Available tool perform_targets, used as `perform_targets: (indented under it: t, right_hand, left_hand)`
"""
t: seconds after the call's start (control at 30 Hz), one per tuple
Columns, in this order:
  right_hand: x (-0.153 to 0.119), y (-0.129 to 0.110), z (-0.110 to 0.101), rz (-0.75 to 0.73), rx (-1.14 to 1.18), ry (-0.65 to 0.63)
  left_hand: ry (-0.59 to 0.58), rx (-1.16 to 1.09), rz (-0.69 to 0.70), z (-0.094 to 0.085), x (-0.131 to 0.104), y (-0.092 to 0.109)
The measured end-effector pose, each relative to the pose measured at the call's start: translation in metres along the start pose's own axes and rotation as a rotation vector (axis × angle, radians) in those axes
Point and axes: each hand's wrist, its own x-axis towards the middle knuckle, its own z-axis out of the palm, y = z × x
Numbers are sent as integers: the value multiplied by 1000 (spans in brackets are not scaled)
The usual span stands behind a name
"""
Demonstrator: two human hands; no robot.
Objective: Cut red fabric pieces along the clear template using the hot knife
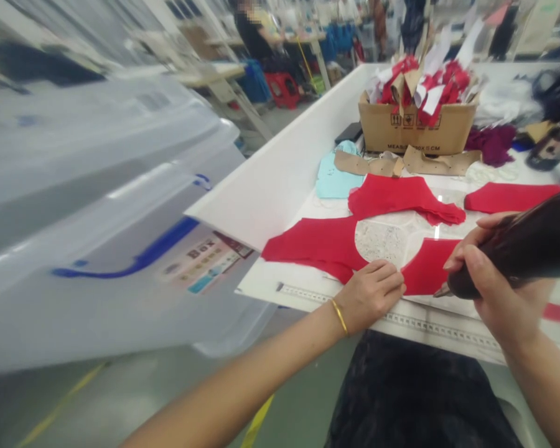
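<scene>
Fingertips together, my left hand (376,292), with a gold bracelet (339,316) at its wrist, grips the near left edge of a red fabric piece (429,264). My right hand (499,280) is closed around a dark, glossy, round-ended object (532,239) whose kind I cannot make out; it reaches in from the right and covers part of the palm. Fingers of that hand are close to the right side of the same fabric. More red fabric lies around: a piece to the left (315,242), a stack behind (396,194) and another piece (513,196) at right.
A measuring tape (429,325) runs along the near edge of the white table (256,280). Behind the fabric stand a low white side wall (280,168) and a cardboard box (415,130) of scraps. Large translucent bins (135,311) stand left. A seated person (256,37) is farther back.
</scene>
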Motion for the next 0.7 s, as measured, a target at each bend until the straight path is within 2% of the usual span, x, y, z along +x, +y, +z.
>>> perform_targets:
  t: [0.2,0.47,0.7]
  right_hand:
    - [-1,2,3,19,72,-1]
    - [-2,1,11,-27,151,9]
    - [-4,6,21,-58,130,-27]
  left_hand:
    - [7,-6,-17,2,-3,3]
    - [21,-12,-16,0,-6,4]
    - [-28,-60,-69,-4,-14,0]
